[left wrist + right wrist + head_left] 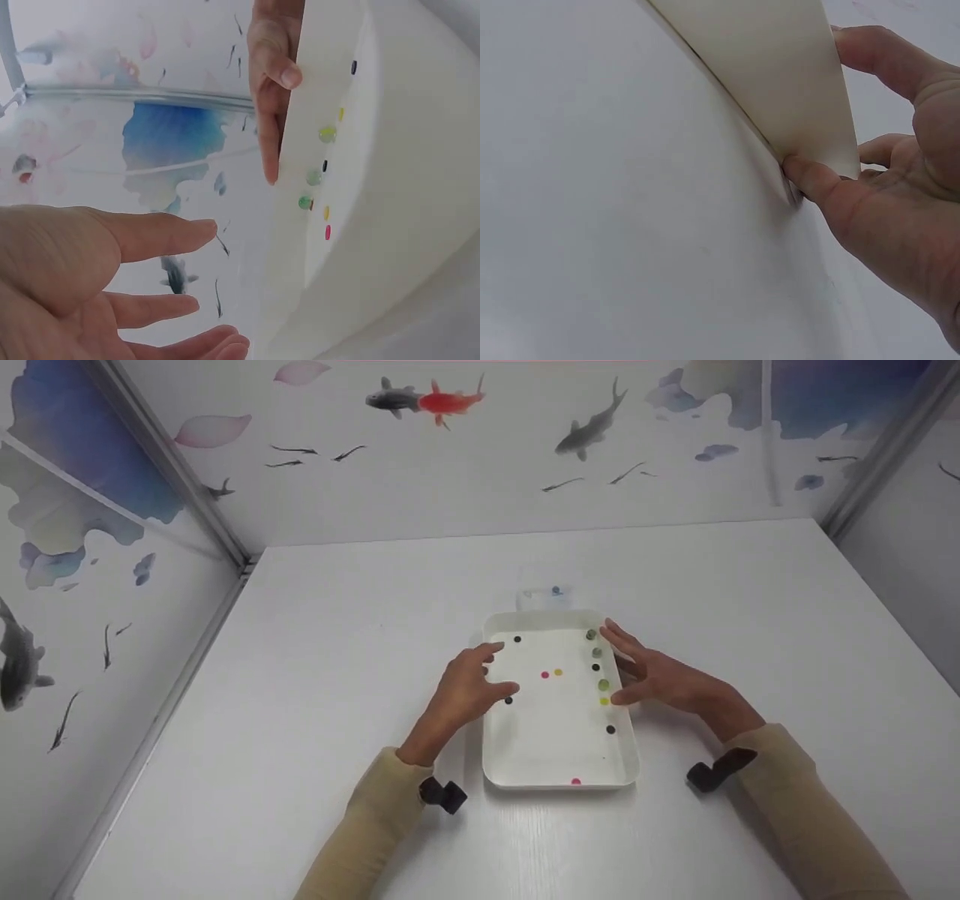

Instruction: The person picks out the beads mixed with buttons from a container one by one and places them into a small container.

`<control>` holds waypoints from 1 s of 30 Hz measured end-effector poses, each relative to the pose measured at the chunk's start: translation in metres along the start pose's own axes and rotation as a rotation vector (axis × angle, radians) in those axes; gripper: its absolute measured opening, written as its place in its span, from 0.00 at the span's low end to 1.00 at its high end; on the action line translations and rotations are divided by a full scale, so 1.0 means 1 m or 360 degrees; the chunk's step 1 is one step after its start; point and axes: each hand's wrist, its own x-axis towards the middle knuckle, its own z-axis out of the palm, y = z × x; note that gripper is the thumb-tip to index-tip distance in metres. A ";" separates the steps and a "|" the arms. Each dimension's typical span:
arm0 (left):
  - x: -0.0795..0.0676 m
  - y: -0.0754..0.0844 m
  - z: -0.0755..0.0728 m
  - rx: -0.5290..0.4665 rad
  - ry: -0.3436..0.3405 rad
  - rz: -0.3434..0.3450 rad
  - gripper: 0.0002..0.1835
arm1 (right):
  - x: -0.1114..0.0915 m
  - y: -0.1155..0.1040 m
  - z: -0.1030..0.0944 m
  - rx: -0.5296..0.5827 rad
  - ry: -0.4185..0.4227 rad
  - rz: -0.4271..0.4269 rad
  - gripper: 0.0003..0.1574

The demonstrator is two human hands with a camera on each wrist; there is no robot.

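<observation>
White tray [553,742]: right hand [667,679] grasps right side, apparently steadying it; left hand [469,682], grip released, at left side; green marbles [603,685] rest far right.

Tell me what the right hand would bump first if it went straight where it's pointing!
Probably the white tray: the right hand points at its side, and some fingers seem to touch it. Depth is hard to judge.
</observation>
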 end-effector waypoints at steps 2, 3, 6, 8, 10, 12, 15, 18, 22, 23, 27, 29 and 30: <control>0.002 0.006 0.003 -0.0010 -0.0015 0.0030 0.36 | 0.000 0.000 0.000 0.0022 -0.0011 -0.0016 0.72; 0.004 0.009 0.005 -0.0012 -0.0029 0.0040 0.36 | 0.001 0.000 0.000 0.0038 -0.0018 -0.0021 0.72; 0.008 0.016 0.012 -0.0013 -0.0077 0.0054 0.39 | 0.002 0.000 -0.001 0.0082 -0.0033 -0.0032 0.73; 0.011 0.021 0.016 -0.0006 -0.0116 0.0058 0.41 | 0.002 0.001 -0.001 0.0095 -0.0036 -0.0033 0.73; 0.015 0.024 0.019 -0.0022 -0.0150 0.0062 0.43 | 0.002 0.002 -0.002 0.0099 -0.0037 -0.0035 0.73; 0.018 0.028 0.020 -0.0044 -0.0180 0.0074 0.42 | 0.002 0.003 -0.002 0.0101 -0.0037 -0.0036 0.73; 0.024 0.032 0.021 -0.0084 -0.0216 0.0117 0.41 | 0.001 0.004 -0.003 0.0105 -0.0031 -0.0029 0.73; 0.027 0.034 0.023 -0.0113 -0.0238 0.0138 0.42 | 0.001 0.004 -0.002 0.0095 -0.0024 -0.0026 0.72; 0.033 0.038 0.031 -0.0120 -0.0241 0.0164 0.43 | 0.001 0.004 -0.001 0.0106 -0.0024 -0.0035 0.72; 0.034 0.040 0.033 -0.0113 -0.0244 0.0167 0.43 | 0.000 0.003 -0.002 0.0110 -0.0025 -0.0035 0.72; 0.039 0.047 0.041 -0.0112 -0.0261 0.0161 0.43 | 0.000 0.003 -0.002 0.0120 -0.0023 -0.0034 0.72; 0.042 0.051 0.045 -0.0117 -0.0270 0.0145 0.42 | 0.000 0.002 -0.002 0.0109 -0.0024 -0.0032 0.72; 0.042 0.053 0.047 -0.0119 -0.0273 0.0137 0.41 | 0.000 0.002 -0.002 0.0104 -0.0023 -0.0033 0.72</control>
